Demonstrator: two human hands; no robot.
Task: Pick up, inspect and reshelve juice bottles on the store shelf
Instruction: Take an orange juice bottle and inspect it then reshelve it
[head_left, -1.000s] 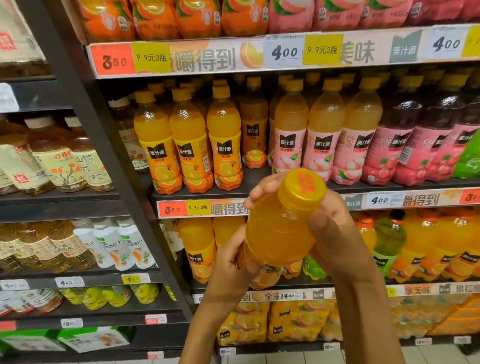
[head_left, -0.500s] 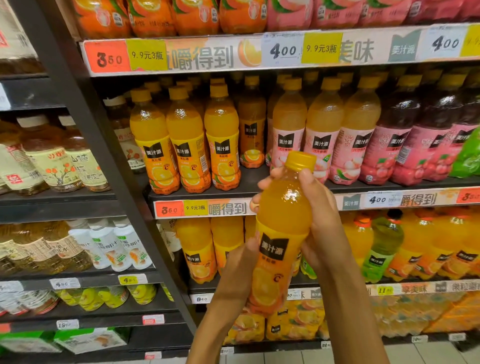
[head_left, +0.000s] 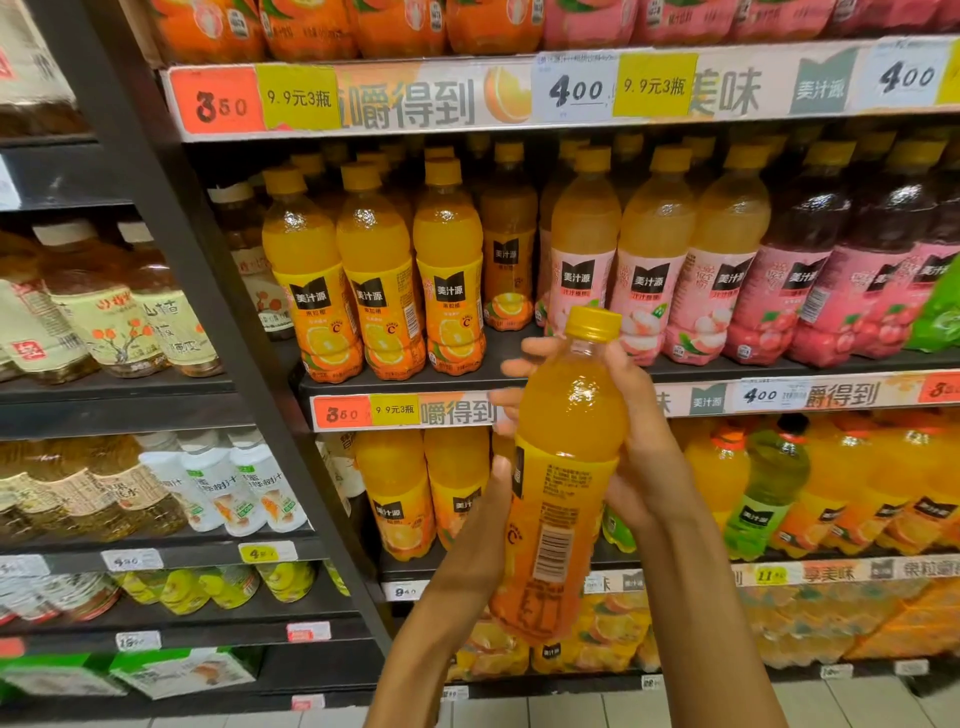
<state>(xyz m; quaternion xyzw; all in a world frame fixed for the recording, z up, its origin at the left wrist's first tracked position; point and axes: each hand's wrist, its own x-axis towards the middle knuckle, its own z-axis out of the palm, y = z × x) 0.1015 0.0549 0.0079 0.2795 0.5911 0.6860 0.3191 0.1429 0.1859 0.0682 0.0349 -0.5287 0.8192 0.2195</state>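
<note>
Dark shelf (head_left: 519, 382), orange juice bottles (head_left: 376, 275); pink-label bottles (head_left: 652, 270) beside

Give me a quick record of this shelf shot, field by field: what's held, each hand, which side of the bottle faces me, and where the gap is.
held item: orange juice bottle, upright, yellow cap on
left hand: grips the lower label
right hand: wraps the upper body from behind
side facing camera: back label with barcode
shelf gap: middle shelf, front spot right of the three orange bottles
price tag below gap: 3.50
</note>
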